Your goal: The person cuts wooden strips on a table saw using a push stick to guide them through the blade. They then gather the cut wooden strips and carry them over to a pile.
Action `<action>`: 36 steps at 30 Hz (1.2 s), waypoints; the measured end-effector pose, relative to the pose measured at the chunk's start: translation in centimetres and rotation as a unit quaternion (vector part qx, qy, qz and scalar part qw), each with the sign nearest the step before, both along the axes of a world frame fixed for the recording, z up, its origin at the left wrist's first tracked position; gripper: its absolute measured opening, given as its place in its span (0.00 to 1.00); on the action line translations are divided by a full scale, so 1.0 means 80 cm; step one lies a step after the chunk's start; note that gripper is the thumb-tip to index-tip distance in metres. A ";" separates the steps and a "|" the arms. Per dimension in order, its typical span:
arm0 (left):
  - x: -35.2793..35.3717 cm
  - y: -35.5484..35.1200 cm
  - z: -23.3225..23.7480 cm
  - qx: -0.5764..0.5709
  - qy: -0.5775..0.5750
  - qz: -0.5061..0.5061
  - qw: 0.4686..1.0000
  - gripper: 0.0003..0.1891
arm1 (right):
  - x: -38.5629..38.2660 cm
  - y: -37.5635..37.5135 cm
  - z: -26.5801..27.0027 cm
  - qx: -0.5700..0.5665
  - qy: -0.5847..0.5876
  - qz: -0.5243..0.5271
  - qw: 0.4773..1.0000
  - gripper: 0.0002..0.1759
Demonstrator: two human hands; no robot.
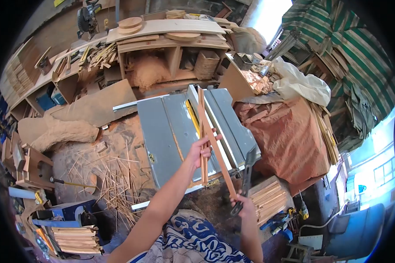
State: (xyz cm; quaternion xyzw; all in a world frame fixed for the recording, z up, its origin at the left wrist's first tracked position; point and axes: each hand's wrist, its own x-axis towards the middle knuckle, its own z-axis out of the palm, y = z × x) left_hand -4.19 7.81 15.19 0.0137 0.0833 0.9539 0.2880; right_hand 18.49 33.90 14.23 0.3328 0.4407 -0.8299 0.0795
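Boards [76, 239] lie in a neat stack at the lower left, just beside a blue case [72, 208]. To the right of them we see many thin sticks [118, 175], which are scattered in crossing directions on the dusty floor [70, 160]. Next comes a grey metal counter [156, 131], and a narrow yellow piece [192, 115] shows on its top. Over this counter, our left hand [202, 147] is closed round a bundle of narrow strips [204, 168] of wood, gripping them below the middle of their length. A wider strip [224, 168] crosses the bundle at a slant, and the fingers of the left hand touch it also. Our right hand [245, 206] is near the front edge of the counter, with its fingers bent round a black tool [249, 173]; the lower end of the wider strip is against these fingers, but we cannot tell whether they pinch it. Farther right, we find another wood stack [270, 199], then a reddish-brown cover [281, 131] with many folds, and a green striped cloth [360, 70].
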 end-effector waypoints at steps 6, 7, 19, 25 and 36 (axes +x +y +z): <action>0.050 0.038 0.004 -0.167 0.059 -0.013 0.984 0.15 | 0.085 -0.005 -0.037 -0.111 -0.021 -0.002 0.994 0.09; 0.057 0.044 0.012 -0.165 0.062 -0.019 0.984 0.15 | 0.092 -0.007 -0.037 -0.085 -0.018 0.011 0.996 0.08; 0.129 0.067 0.126 -0.425 0.406 -0.084 0.804 0.15 | 0.043 0.011 0.142 0.291 0.292 -0.156 0.898 0.16; 0.135 0.064 0.116 -0.491 0.470 -0.153 0.717 0.14 | 0.010 0.022 0.186 0.234 0.339 -0.133 0.901 0.25; 0.100 0.024 0.103 -0.610 0.504 -0.022 0.611 0.23 | 0.019 0.036 0.115 0.301 0.341 -0.232 0.860 0.22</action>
